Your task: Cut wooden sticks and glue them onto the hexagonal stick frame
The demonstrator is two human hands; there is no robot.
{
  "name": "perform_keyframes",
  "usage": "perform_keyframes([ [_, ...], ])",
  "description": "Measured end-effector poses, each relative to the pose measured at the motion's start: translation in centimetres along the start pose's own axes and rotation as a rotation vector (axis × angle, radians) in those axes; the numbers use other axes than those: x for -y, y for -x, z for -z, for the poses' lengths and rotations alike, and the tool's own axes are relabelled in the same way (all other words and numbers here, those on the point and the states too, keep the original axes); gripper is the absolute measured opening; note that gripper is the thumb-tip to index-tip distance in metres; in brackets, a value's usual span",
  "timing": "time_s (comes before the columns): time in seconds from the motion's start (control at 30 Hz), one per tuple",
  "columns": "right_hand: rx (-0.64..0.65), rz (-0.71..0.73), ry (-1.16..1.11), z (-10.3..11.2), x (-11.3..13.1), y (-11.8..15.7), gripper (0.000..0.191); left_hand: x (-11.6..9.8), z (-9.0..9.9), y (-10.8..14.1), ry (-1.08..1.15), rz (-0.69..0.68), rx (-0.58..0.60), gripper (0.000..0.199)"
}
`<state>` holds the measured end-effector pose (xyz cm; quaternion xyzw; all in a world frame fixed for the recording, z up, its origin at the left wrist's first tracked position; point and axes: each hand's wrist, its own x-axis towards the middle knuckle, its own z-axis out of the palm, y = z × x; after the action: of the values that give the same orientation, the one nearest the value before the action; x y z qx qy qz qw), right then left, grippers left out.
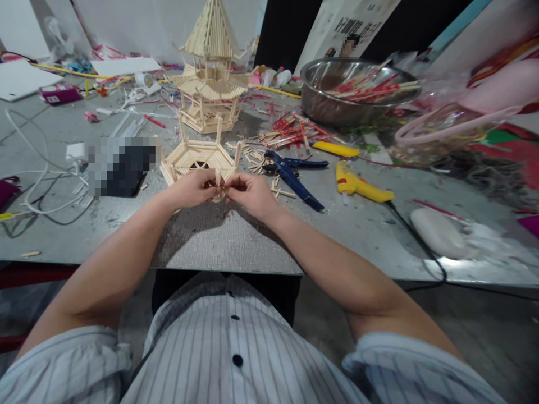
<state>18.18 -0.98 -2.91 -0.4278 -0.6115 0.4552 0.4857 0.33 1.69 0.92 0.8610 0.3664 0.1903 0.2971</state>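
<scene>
A hexagonal frame of pale wooden sticks (pixel 185 154), with several short posts standing at its corners, sits close in front of me. At its near corner, my left hand (pixel 191 188) pinches a small wooden stick (pixel 218 177) that stands about upright. My right hand (pixel 251 193) meets it there, thumb and forefinger pressed together; what lies between those fingertips is too small to make out. Behind the frame rises a tiered pagoda model (pixel 210 84) built of the same sticks, with a pointed roof.
Right of the frame lie blue-handled cutters (pixel 295 177), a yellow utility knife (pixel 336 148) and a yellow glue gun (pixel 362 185) with its black cord. A steel basin (pixel 324 106) holds red-wrapped sticks. A dark phone (pixel 128 168) and a white charger (pixel 77 152) lie left.
</scene>
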Motion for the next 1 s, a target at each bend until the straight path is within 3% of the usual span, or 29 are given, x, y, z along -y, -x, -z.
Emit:
perform_keyframes([
  [0.23, 0.073, -0.074, -0.186, 0.1, 0.2, -0.2, 0.029, -0.2, 0.0, 0.0, -0.009, 0.013, 0.011, 0.008],
  [0.43, 0.086, -0.126, -0.179, 0.1, 0.0, -0.3, 0.031, -0.3, 0.0, 0.0, -0.012, 0.02, 0.009, 0.008],
  [0.73, 0.017, 0.001, 0.122, 0.3, 1.5, 0.5, 0.004, -0.8, -0.1, 0.0, -0.072, 0.044, -0.016, 0.011],
  [1.0, 0.018, 0.084, 0.301, 0.5, 1.8, 0.8, 0.014, -0.8, 0.0, 0.1, -0.044, 0.016, 0.006, 0.012],
])
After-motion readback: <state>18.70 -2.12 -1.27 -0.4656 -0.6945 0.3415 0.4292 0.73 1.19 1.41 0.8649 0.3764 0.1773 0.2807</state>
